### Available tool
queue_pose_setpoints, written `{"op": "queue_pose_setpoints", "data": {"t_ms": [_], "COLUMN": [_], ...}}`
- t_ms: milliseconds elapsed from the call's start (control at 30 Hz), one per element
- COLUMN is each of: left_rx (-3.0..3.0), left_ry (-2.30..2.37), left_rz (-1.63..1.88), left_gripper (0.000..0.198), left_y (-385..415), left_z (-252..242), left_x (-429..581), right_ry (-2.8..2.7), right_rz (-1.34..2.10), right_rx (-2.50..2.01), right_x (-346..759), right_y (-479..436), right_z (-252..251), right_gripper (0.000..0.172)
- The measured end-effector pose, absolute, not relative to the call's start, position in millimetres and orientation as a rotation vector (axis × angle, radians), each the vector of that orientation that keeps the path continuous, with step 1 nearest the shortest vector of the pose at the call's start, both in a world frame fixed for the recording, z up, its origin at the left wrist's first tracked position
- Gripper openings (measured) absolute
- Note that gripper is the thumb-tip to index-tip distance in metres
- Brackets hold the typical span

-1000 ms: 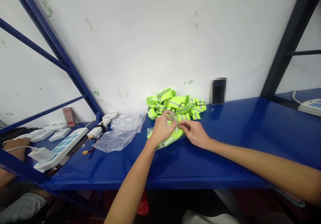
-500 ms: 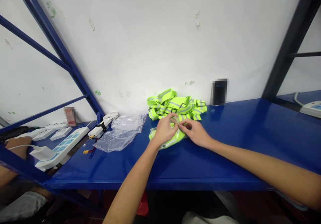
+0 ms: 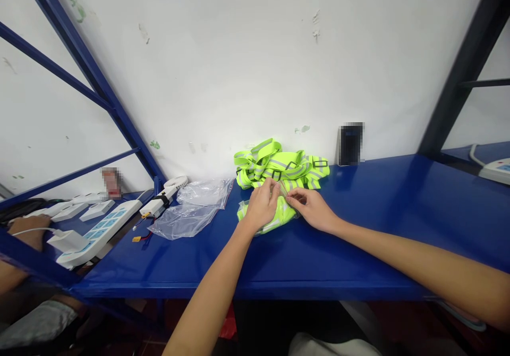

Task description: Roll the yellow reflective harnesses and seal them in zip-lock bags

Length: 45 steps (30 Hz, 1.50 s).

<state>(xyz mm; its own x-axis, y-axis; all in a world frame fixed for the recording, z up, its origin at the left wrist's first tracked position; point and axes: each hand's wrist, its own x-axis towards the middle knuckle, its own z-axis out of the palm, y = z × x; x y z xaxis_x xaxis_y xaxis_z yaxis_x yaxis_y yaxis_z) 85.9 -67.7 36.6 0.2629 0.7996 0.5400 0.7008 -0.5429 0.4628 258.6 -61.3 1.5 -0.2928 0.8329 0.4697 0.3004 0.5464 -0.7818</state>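
A folded neon-yellow reflective vest in a clear plastic bag [image 3: 274,219] lies on the blue shelf [image 3: 358,249] in front of me. My left hand [image 3: 260,205] pinches the bag's top edge from the left. My right hand [image 3: 313,209] pinches the same edge from the right, fingers closed on the film. Just behind them a pile of loose neon-yellow reflective vests [image 3: 282,166] rests against the white wall.
Two empty clear plastic bags [image 3: 191,210] lie to the left, beside a small white fan [image 3: 167,192] and a wired white unit. White power strips [image 3: 95,231] sit on the left shelf, where another person's hand [image 3: 24,231] rests. A dark blurred object [image 3: 350,143] leans on the wall.
Both hands have stayed on the bag's top edge, shifting slightly as the fingers work the film; the bagged vest has barely moved.
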Motion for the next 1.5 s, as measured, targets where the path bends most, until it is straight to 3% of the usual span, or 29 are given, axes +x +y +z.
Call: {"op": "queue_pose_setpoints", "data": {"t_ms": [567,1500], "left_rx": [2.472,2.472], "left_ry": [1.364,1.231], "left_rz": [1.143,1.162], "left_gripper": [0.027,0.013], "left_y": [-69.2,-64.9], "left_z": [40.3,32.6], "left_x": [88.5,86.6], "right_ry": [-1.838,-1.818], "right_rz": [0.638,0.734], "right_rx": [-0.872,-0.814], "right_x": [257.1,258.9], "right_y": [-62.6,-61.2], "right_z": [1.0,6.2], "right_gripper": [0.017,0.028]}}
